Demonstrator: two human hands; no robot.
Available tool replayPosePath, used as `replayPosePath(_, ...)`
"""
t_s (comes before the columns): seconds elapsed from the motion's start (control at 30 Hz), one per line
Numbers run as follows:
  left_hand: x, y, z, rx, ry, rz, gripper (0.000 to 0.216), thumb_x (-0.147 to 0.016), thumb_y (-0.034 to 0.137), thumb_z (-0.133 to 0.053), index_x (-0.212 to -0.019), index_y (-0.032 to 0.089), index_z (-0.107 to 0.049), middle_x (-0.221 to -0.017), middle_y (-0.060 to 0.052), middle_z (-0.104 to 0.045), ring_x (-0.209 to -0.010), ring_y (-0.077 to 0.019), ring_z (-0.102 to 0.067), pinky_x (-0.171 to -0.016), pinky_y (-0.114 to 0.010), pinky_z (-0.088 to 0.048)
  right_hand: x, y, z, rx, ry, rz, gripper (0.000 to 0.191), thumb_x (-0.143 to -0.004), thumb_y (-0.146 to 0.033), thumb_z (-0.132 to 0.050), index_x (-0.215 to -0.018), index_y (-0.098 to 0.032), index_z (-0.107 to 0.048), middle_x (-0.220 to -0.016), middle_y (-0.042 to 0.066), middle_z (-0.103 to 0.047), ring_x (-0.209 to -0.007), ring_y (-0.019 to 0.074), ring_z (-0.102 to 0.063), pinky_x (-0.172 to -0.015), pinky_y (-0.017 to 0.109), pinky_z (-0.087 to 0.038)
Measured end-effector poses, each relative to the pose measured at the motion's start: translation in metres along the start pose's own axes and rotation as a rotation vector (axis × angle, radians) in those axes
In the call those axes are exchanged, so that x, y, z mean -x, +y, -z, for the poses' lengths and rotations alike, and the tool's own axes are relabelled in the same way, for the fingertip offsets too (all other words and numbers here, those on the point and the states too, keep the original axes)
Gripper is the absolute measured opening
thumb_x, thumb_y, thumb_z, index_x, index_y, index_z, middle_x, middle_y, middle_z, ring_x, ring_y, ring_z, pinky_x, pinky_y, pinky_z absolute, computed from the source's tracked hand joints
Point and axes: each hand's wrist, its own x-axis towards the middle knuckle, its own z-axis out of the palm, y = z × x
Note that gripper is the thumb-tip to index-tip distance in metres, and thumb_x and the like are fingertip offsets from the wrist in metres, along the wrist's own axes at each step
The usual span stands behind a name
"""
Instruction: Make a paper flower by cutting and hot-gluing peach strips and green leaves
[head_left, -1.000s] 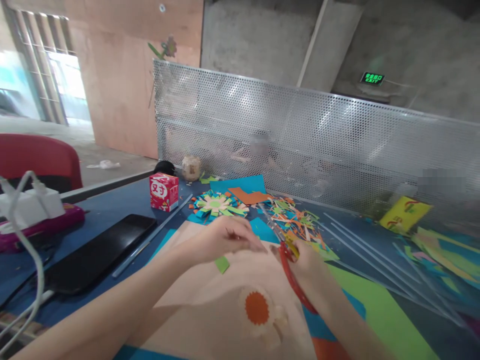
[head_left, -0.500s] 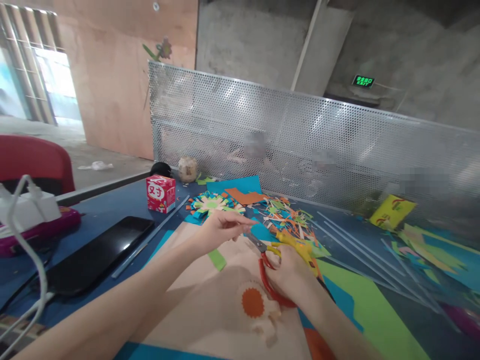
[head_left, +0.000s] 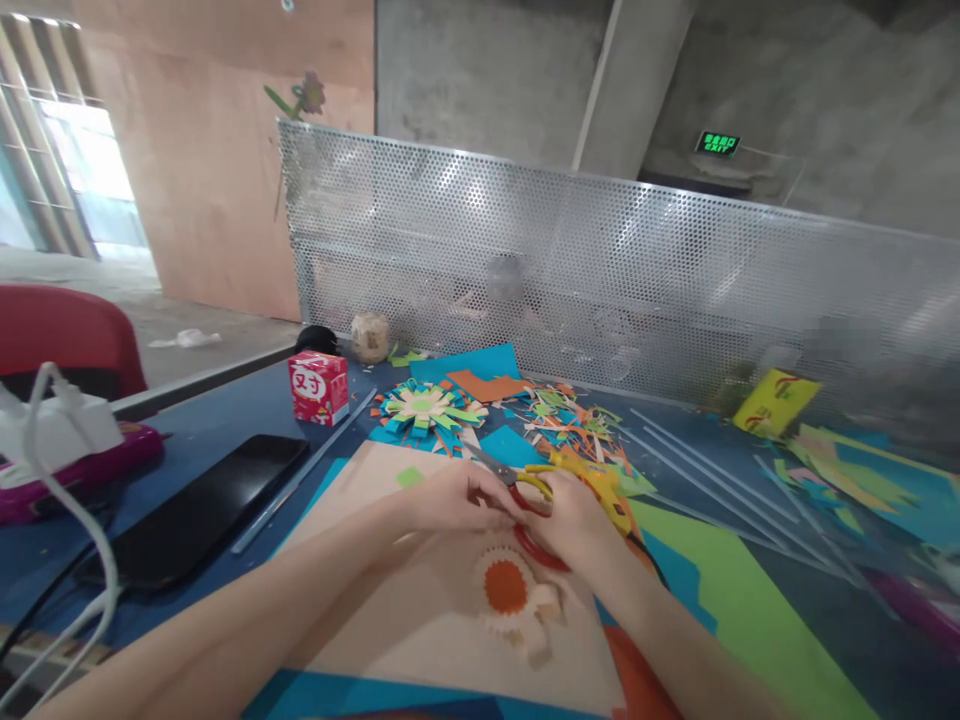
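One pair of scissors [head_left: 508,477] sits beyond the orange disc [head_left: 505,587], clamped in our right grip [head_left: 576,512], long axis slanting away leftward past our left grip [head_left: 459,497], whose hold, if any, we cannot tell.

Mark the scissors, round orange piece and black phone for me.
Scissors [head_left: 507,475]: head view, on the metal near the handles.
Round orange piece [head_left: 506,587]: head view, middle of its face.
Black phone [head_left: 201,507]: head view, middle of its upper face.
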Motion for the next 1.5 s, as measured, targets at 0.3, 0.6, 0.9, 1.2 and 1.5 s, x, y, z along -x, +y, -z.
replayPosePath(0.3,-0.005,0.006,-0.003,0.232,0.149,0.056,0.033,-0.07,0.026,-0.06,-0.101,0.016,-0.063,-0.069,-0.004,-0.064,-0.056,-0.0106,-0.055,-0.052,-0.02,-0.043,0.006,0.0,0.022,-0.174,0.18,0.203,0.032,-0.07,-0.018,-0.05,-0.101,-0.015,-0.053,-0.102,0.009,-0.057,-0.097,0.0197,-0.051,-0.084,0.033,-0.041)
replayPosePath(0.6,-0.008,-0.003,0.001,0.252,0.185,0.113,0.045,-0.067,0.03,-0.064,-0.108,0.015,-0.053,-0.058,0.004,-0.053,-0.043,-0.0064,-0.048,-0.041,-0.018,-0.037,0.003,-0.003,0.015,-0.595,-0.045,0.123,0.045,-0.069,-0.021,-0.058,-0.112,-0.019,-0.045,-0.095,0.004,-0.059,-0.075,0.012,-0.057,-0.068,0.026,-0.049)
replayPosePath(0.9,-0.007,-0.009,-0.002,0.082,0.158,0.107,0.052,-0.063,0.028,-0.066,-0.109,0.016,-0.045,-0.063,0.003,-0.055,-0.052,-0.0098,-0.054,-0.046,-0.019,-0.04,-0.001,0.003,0.005,-0.64,-0.046,0.153,0.033,-0.07,-0.016,-0.056,-0.102,-0.022,-0.051,-0.084,0.001,-0.062,-0.075,0.0126,-0.059,-0.063,0.024,-0.048)
replayPosePath(1.2,-0.007,-0.004,0.0,-0.072,0.231,0.062,0.045,-0.066,0.022,-0.059,-0.109,0.017,-0.048,-0.068,0.002,-0.053,-0.058,-0.0083,-0.049,-0.048,-0.017,-0.037,-0.001,0.004,0.008,-0.498,0.026,0.121,0.015,-0.069,-0.012,-0.053,-0.08,-0.021,-0.058,-0.07,-0.002,-0.061,-0.063,0.0108,-0.056,-0.058,0.022,-0.045)
replayPosePath(1.5,-0.009,-0.004,-0.005,-0.18,0.224,0.073,0.039,-0.066,0.02,-0.057,-0.104,0.016,-0.051,-0.067,0.001,-0.056,-0.059,-0.009,-0.051,-0.048,-0.017,-0.038,-0.002,0.005,0.009,-0.287,0.035,0.135,0.006,-0.07,-0.017,-0.056,-0.069,-0.021,-0.061,-0.075,0.0,-0.063,-0.064,0.0124,-0.056,-0.058,0.023,-0.042)
